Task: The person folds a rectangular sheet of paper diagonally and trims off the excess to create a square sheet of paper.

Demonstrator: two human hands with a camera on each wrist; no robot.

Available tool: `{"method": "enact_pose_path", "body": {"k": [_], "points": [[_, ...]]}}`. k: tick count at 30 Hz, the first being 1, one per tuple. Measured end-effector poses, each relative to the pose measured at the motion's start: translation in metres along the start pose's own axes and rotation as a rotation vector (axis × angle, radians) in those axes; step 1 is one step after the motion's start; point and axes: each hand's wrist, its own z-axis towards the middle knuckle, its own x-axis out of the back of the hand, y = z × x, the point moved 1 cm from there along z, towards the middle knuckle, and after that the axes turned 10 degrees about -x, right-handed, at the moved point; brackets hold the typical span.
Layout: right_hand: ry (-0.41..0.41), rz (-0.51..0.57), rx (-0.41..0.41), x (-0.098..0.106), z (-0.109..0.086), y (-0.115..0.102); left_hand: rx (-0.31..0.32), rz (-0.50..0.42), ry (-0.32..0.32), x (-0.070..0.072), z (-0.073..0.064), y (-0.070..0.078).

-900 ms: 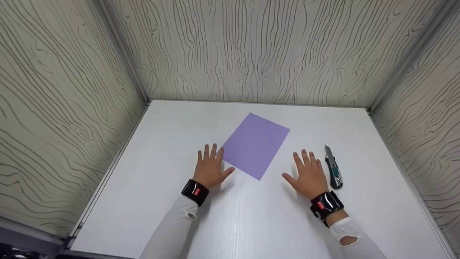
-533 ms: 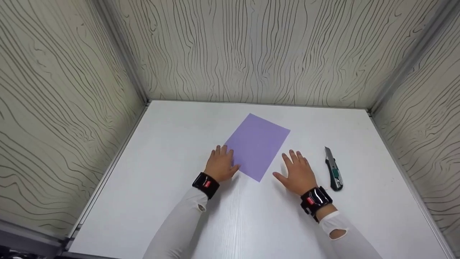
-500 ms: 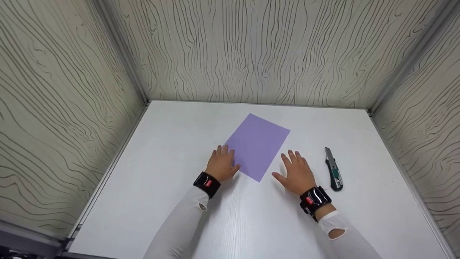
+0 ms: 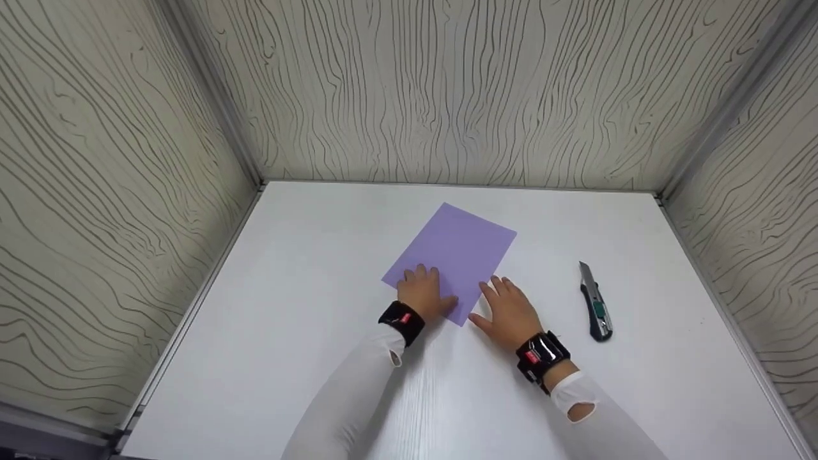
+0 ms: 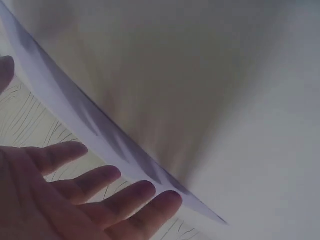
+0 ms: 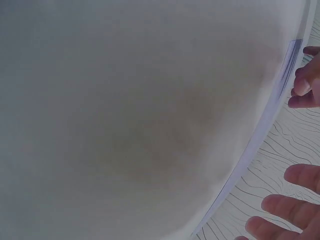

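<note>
A purple sheet of paper (image 4: pixel 466 243) lies flat and slanted on the white table (image 4: pixel 307 255). Over its near left part is my left hand (image 4: pixel 422 294), fingers spread and pointing away from me. In the left wrist view, that hand's fingers (image 5: pixel 167 205) hover over the paper (image 5: pixel 70 102), which carries their shadows. My right hand (image 4: pixel 511 319) is beside the paper's lower right edge, fingertips right at that edge. The right wrist view shows its loosely spread fingers (image 6: pixel 292 210), with part of the left hand across from them. Neither hand grips anything.
To the right of my right hand lies a utility knife (image 4: pixel 595 303), its blade end pointing away and its handle dark with a green slider. Wood-patterned panels (image 4: pixel 409 96) enclose the table at the back and both sides.
My left hand has moved right, from the paper's left edge to over its near part. My right hand has moved left to the paper's right edge. Paper and knife stay put.
</note>
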Motion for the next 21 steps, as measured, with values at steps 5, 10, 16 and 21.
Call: {"method": "enact_pose_path", "body": {"k": [5, 10, 16, 21], "points": [[0.009, -0.004, 0.008, 0.001, -0.001, -0.001, 0.018, 0.090, -0.016, -0.011, 0.003, 0.004], [0.005, -0.023, 0.001, 0.006, -0.001, 0.005, -0.043, 0.076, -0.004, -0.004, -0.005, 0.002], [-0.001, -0.016, -0.025, 0.016, 0.002, 0.017, -0.176, 0.006, -0.065, 0.001, -0.017, -0.008], [-0.041, -0.028, -0.047, 0.022, 0.005, 0.027, -0.261, -0.050, -0.173, 0.007, -0.020, -0.020]]}}
